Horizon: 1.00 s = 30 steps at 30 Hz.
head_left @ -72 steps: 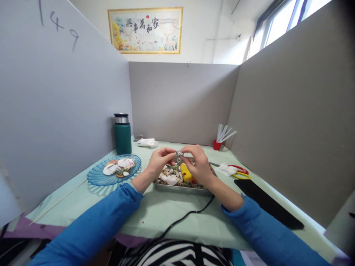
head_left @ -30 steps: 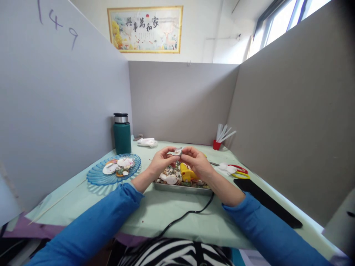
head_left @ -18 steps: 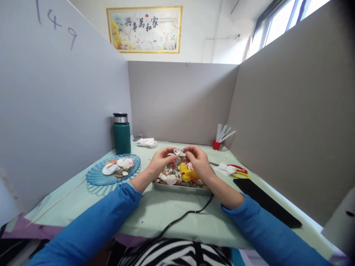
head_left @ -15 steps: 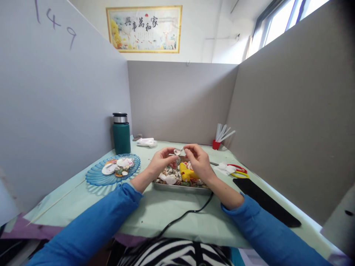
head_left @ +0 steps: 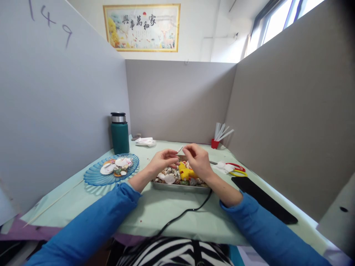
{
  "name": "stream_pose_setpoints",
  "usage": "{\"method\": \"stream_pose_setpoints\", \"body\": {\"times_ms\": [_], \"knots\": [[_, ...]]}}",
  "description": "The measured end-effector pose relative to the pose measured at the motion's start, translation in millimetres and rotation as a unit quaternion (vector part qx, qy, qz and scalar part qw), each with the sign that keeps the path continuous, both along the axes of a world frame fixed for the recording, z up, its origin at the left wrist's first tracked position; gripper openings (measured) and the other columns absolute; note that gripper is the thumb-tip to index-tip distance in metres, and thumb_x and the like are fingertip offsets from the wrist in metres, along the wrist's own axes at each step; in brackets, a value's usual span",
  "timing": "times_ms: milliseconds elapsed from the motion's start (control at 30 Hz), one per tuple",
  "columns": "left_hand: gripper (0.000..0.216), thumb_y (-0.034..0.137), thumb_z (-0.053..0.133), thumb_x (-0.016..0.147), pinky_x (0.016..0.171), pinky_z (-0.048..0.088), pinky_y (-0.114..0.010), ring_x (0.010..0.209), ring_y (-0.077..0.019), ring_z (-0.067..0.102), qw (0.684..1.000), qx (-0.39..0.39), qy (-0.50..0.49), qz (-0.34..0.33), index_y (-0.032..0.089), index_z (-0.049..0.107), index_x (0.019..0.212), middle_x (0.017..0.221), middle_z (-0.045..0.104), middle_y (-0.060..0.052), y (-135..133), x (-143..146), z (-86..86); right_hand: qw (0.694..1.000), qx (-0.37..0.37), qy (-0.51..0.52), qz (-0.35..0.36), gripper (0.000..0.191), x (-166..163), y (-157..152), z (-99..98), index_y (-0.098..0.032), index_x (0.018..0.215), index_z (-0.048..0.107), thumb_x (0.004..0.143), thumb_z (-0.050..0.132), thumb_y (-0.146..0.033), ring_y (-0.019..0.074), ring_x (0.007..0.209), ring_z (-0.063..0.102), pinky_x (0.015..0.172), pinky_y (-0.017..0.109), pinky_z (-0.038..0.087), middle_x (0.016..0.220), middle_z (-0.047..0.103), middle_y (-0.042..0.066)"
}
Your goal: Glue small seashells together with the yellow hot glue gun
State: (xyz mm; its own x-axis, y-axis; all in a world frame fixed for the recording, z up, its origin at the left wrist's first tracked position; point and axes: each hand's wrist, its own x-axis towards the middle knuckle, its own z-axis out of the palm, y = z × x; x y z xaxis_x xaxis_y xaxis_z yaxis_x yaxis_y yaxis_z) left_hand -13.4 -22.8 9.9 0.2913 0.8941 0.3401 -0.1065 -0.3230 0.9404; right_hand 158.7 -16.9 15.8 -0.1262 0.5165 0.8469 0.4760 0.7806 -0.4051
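Note:
Above the tray, my right hand (head_left: pixel 197 158) has thumb and forefinger pinched on a small thin pale piece (head_left: pixel 180 149), too small to name. My left hand (head_left: pixel 164 161) faces it, fingers loosely bent and apart from the thumb, with nothing visible between them. Beneath both hands lies a metal tray (head_left: pixel 180 188) full of seashells (head_left: pixel 168 178). A yellow glue gun (head_left: pixel 186 171) rests on the shells, partly hidden by my right hand. A black cord (head_left: pixel 191 210) runs from the tray's front towards my body.
At left, a blue glass plate (head_left: pixel 93 176) carries shells, with a green bottle (head_left: pixel 120 136) behind it. White sticks stand in a red cup (head_left: pixel 214 144) at back right. Scissors (head_left: pixel 240 170), white tissue (head_left: pixel 224 167) and a black flat object (head_left: pixel 263 199) lie right. Grey partitions (head_left: pixel 180 99) surround the table.
The round white shell seen between my fingertips no longer shows there; only a thin pale piece is visible. My left fingers have spread slightly from the thumb. The view has shifted a little.

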Motion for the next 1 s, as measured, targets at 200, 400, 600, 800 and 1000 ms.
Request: {"method": "stream_pose_setpoints", "body": {"times_ms": [200, 400, 600, 800, 1000], "knots": [[0.028, 0.036, 0.073, 0.066, 0.054, 0.049, -0.022, 0.054, -0.0109, 0.059, 0.996, -0.009, 0.081, 0.039, 0.012, 0.063, 0.075, 0.060, 0.063, -0.003, 3, -3, -1.6, 0.977, -0.138, -0.159, 0.038, 0.016, 30, 4, 27.8, -0.018, 0.075, 0.065, 0.080, 0.053, -0.027, 0.0120, 0.058, 0.052, 0.054, 0.022, 0.037, 0.064, 0.062, -0.001], [0.033, 0.044, 0.069, 0.069, 0.050, 0.045, -0.020, 0.052, -0.0103, 0.058, 0.993, 0.001, 0.120, 0.014, 0.011, 0.063, 0.072, 0.065, 0.066, -0.006, 2, -2, -4.0, 0.875, -0.178, -0.429, 0.138, 0.018, 46, -13, 33.4, -0.027, 0.077, 0.073, 0.069, 0.062, -0.016, 0.0119, 0.059, 0.055, 0.054, 0.022, 0.036, 0.069, 0.066, -0.003], [0.032, 0.043, 0.068, 0.070, 0.049, 0.044, -0.020, 0.050, -0.0098, 0.057, 0.990, 0.013, 0.140, 0.016, 0.012, 0.064, 0.072, 0.066, 0.066, -0.006, 4, -2, -6.6, 0.870, -0.151, -0.467, -0.047, 0.015, 30, -23, 16.1, -0.021, 0.047, 0.063, 0.059, 0.073, -0.022, 0.0106, 0.041, 0.040, 0.044, 0.025, 0.022, 0.044, 0.051, -0.001], [0.032, 0.043, 0.068, 0.070, 0.049, 0.044, -0.020, 0.050, -0.0101, 0.056, 0.989, 0.016, 0.149, 0.010, 0.012, 0.064, 0.071, 0.062, 0.065, -0.005, 3, -3, -6.2, 0.843, -0.176, -0.508, -0.014, 0.015, 37, -26, 23.7, -0.021, 0.052, 0.063, 0.066, 0.066, -0.026, 0.0103, 0.044, 0.039, 0.045, 0.025, 0.020, 0.046, 0.052, -0.002], [0.036, 0.045, 0.067, 0.072, 0.055, 0.049, -0.023, 0.060, -0.0134, 0.063, 0.993, -0.010, 0.111, -0.028, 0.012, 0.066, 0.086, 0.070, 0.067, -0.006, -5, 0, 1.3, 0.898, -0.061, -0.428, -0.089, 0.017, 28, -27, 40.5, -0.020, 0.066, 0.068, 0.077, 0.060, -0.030, 0.0137, 0.056, 0.051, 0.049, 0.026, 0.024, 0.065, 0.064, 0.003]]}}
